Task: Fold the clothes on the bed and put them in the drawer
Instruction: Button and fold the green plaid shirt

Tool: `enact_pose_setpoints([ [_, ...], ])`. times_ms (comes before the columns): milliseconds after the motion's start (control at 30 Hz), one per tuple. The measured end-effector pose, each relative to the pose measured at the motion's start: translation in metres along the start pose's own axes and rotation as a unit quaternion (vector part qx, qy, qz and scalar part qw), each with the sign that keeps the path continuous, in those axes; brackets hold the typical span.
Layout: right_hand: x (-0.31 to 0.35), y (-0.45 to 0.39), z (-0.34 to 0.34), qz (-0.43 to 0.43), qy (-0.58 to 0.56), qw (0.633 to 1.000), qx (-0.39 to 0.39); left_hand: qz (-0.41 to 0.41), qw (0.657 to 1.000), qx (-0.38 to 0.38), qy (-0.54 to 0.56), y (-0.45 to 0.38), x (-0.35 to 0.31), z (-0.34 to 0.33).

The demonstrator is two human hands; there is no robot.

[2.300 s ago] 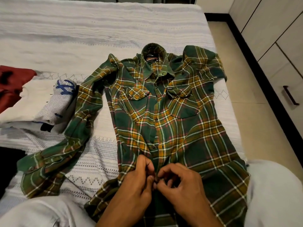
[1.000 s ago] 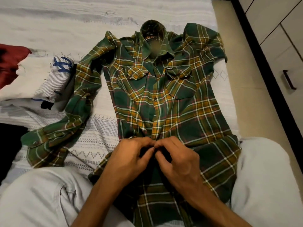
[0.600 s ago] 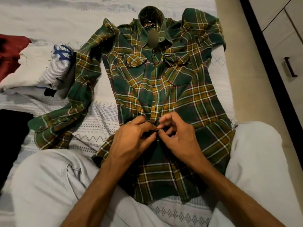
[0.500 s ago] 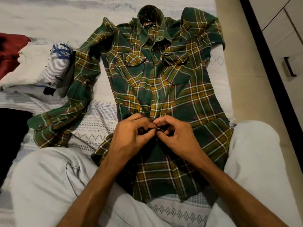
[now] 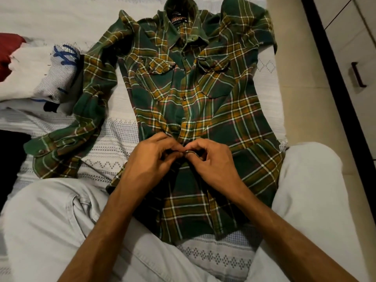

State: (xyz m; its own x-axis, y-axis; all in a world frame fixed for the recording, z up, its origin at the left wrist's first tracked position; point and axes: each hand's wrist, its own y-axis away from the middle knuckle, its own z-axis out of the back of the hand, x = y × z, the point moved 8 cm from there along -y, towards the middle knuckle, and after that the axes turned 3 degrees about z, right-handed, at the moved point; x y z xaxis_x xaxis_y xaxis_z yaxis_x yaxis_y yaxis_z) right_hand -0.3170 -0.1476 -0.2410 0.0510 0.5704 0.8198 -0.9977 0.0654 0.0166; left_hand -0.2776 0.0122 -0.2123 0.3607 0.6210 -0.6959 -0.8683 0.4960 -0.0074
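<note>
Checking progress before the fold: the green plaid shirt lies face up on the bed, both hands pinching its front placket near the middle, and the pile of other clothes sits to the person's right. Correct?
Not quite. In the head view the pile of other clothes lies to the person's left, not right. The rest holds: the green plaid shirt lies face up on the bed, with the left hand and right hand pinching its placket.

left grip; right grip; both pinching
</note>
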Motion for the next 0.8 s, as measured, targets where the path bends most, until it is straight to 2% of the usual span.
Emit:
enact_pose_setpoints([
  [100, 0.000, -0.001, 0.002, -0.009, -0.003, 1.000, 0.010, 0.013, 0.999, 0.007, -0.049, 0.003, -0.007, 0.002],
  [200, 0.008, 0.005, 0.006, 0.011, 0.018, 0.999, 0.028, 0.014, 0.988, 0.013, -0.151, 0.013, -0.014, 0.003],
  [333, 0.023, 0.033, 0.011, 0.064, 0.191, 0.979, 0.039, 0.046, 0.963, 0.053, -0.261, 0.041, -0.011, -0.003],
  [400, 0.028, 0.050, 0.014, 0.076, 0.232, 0.969, 0.040, 0.072, 0.958, 0.056, -0.271, 0.054, -0.010, -0.002],
  [567, 0.036, 0.080, 0.027, 0.095, 0.282, 0.954, 0.019, 0.127, 0.959, -0.001, -0.254, 0.069, -0.015, 0.008],
  [700, 0.044, 0.095, 0.032, 0.132, 0.293, 0.947, -0.012, 0.121, 0.960, -0.054, -0.248, 0.077, -0.023, 0.016],
  [800, 0.047, 0.102, 0.032, 0.148, 0.304, 0.941, -0.022, 0.164, 0.953, -0.009, -0.256, 0.090, -0.008, 0.008],
])
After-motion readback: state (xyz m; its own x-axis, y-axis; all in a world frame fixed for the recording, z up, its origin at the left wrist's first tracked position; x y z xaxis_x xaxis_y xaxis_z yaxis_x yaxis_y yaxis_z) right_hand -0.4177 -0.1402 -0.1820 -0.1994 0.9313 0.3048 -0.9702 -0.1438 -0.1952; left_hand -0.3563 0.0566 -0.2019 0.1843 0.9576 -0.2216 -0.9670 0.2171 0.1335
